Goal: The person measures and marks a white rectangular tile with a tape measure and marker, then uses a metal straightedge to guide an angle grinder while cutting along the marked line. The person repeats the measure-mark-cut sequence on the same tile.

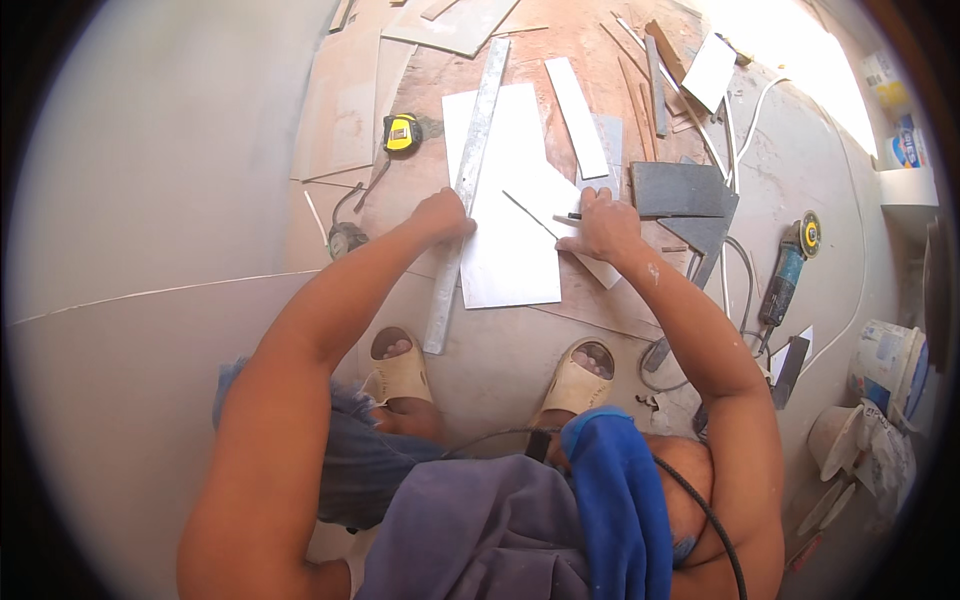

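Observation:
A long grey metal straightedge [480, 135] lies slantwise over a white tile [510, 275] on the floor in front of me. My left hand [443, 217] is closed on the straightedge around its middle, at the tile's left edge. On the right, my right hand [605, 228] has its fingers curled round a slim dark pen-like stick [574, 216], whose end shows between thumb and fingers. This hand rests over a smaller white tile piece [600, 270], partly hidden beneath it. A thin dark line [530, 214] runs slantwise across the white surface beside my thumb.
A yellow and black tape measure [402, 133] lies at the far left. Narrow white strip [578, 118] and dark grey tile pieces [680, 190] lie beyond my right hand. An angle grinder [790, 265] with cord sits further right, near buckets [885, 365]. My sandalled feet stand close to the tile.

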### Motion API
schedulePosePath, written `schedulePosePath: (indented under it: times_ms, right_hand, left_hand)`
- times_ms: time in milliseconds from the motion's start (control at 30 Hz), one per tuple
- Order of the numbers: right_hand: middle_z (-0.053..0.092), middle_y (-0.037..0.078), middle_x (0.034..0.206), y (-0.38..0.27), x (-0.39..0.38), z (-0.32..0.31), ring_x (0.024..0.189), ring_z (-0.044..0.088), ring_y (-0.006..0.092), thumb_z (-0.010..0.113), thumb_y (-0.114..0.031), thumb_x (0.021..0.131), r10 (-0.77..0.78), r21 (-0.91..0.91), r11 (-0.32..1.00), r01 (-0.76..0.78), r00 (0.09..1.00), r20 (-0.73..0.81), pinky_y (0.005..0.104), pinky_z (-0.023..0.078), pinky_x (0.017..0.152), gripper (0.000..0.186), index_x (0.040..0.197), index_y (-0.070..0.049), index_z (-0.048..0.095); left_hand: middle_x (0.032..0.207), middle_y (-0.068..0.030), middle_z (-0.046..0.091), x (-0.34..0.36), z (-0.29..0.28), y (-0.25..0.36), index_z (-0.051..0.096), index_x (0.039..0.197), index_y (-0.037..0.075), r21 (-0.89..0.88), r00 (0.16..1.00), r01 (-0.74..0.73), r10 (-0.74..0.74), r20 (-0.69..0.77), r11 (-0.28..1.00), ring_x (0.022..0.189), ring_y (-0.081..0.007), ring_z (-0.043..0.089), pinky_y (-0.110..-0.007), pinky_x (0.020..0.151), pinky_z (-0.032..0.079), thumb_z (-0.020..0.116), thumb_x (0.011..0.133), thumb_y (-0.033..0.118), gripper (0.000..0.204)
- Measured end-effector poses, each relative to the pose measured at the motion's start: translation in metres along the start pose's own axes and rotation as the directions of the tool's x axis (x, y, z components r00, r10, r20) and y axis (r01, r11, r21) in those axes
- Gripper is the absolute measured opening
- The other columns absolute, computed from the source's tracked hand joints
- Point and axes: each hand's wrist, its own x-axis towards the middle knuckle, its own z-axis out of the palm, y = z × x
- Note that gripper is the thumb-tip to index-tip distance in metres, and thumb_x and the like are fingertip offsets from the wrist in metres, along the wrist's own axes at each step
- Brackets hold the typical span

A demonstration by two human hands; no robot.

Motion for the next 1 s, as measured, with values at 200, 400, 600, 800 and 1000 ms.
schedulePosePath:
  times_ms: [200, 400, 600, 800, 1000]
  right_hand:
    - [0.06, 0.023, 0.115, 0.007, 0.011, 0.027, 0.099, 0.067, 0.0347, 0.07, -0.058, 0.08, 0.12, 0.161, 0.979, -0.122, 0.992, 0.024, 0.0409, 0.056, 0.084, 0.072, 0.115, 0.003, 0.054]
    - [0.06, 0.028, 0.117, -0.017, -0.006, 0.021, 0.109, 0.064, 0.0392, 0.069, -0.053, 0.082, 0.202, 0.32, 0.922, -0.218, 0.976, 0.085, 0.0446, 0.053, 0.09, 0.073, 0.121, 0.004, 0.049]
    - [0.066, 0.021, 0.094, 0.006, 0.009, 0.045, 0.089, 0.069, 0.0345, 0.072, -0.042, 0.083, 0.059, 0.438, 0.89, -0.13, 0.983, 0.174, 0.0432, 0.054, 0.074, 0.053, 0.108, 0.002, 0.056]
    - [0.059, 0.008, 0.075, 0.01, 0.013, 0.042, 0.051, 0.044, 0.0123, 0.065, -0.026, 0.095, -0.102, 0.892, 0.138, -0.429, 0.89, 0.444, 0.0306, 0.033, 0.042, 0.025, 0.094, -0.002, 0.057]
    - [0.065, 0.013, 0.085, -0.035, 0.02, 0.054, 0.047, 0.036, 0.0086, 0.061, -0.023, 0.098, -0.174, 0.839, -0.299, -0.455, 0.89, 0.421, 0.028, 0.031, 0.04, 0.025, 0.102, 0.0, 0.054]
  left_hand:
    - [0.096, -0.0261, 0.07, 0.001, -0.022, 0.006, 0.058, 0.11, -0.015, -0.14, 0.983, 0.134, -0.115, 0.141, 0.981, 0.069, -0.0306, 0.073, -0.037, 0.061, 0.06, 0.073, 0.077, 0.032, 0.059]
    - [0.091, -0.0259, 0.069, -0.008, -0.05, 0.012, 0.057, 0.111, -0.018, -0.23, 0.989, 0.13, -0.108, 0.105, 0.964, 0.066, -0.0304, 0.072, -0.036, 0.058, 0.06, 0.073, 0.079, 0.03, 0.06]
    - [0.09, -0.023, 0.07, -0.017, -0.072, 0.02, 0.066, 0.098, -0.014, -0.445, 0.989, 0.143, -0.112, 0.095, 0.884, 0.07, -0.03, 0.073, -0.036, 0.058, 0.059, 0.072, 0.081, 0.028, 0.046]
    - [0.103, -0.0224, 0.067, -0.016, -0.092, 0.012, 0.054, 0.121, -0.012, -0.553, 0.991, 0.129, -0.082, 0.11, 0.823, 0.071, -0.0287, 0.072, -0.034, 0.061, 0.062, 0.072, 0.084, 0.028, 0.056]
    - [0.101, -0.0193, 0.068, -0.03, -0.104, 0.022, 0.058, 0.119, -0.009, -0.614, 0.996, 0.083, -0.055, 0.064, 0.785, 0.077, -0.0273, 0.072, -0.033, 0.061, 0.061, 0.072, 0.084, 0.03, 0.053]
